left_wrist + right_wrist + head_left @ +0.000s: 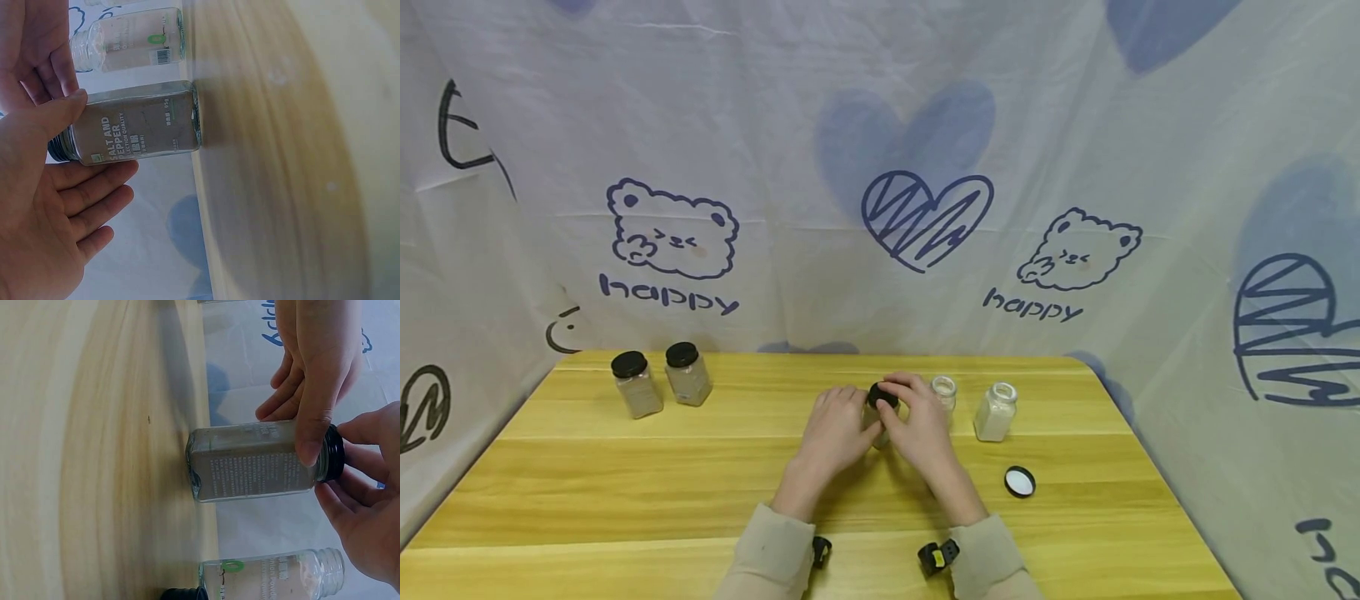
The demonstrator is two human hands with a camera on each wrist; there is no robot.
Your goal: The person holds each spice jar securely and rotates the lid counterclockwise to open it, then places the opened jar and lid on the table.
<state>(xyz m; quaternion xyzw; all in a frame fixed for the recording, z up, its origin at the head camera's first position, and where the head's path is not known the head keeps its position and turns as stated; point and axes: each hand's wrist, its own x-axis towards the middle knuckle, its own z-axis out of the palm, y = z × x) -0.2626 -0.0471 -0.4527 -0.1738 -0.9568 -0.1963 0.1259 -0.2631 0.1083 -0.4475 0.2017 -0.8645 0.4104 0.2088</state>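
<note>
A square glass jar (137, 128) with grey-brown powder and "SALT AND PEPPER" lettering stands upright on the wooden table. My left hand (835, 427) holds this jar near its neck, the thumb on one side and fingers on the other. On top is a black screw lid (335, 453), which the fingers and thumb of my right hand (922, 429) grip around its rim. Just right of it, partly behind the right hand, stands a lidless glass jar (944, 390) with a green mark on its label.
Another lidless jar (996, 415) with pale contents stands further right. In front of it a black lid (1020, 482) lies with its white inside up. Two black-capped jars, one (638, 387) nearer and one (688, 377) behind, stand at the back left. A printed cloth (790, 275) hangs behind the table.
</note>
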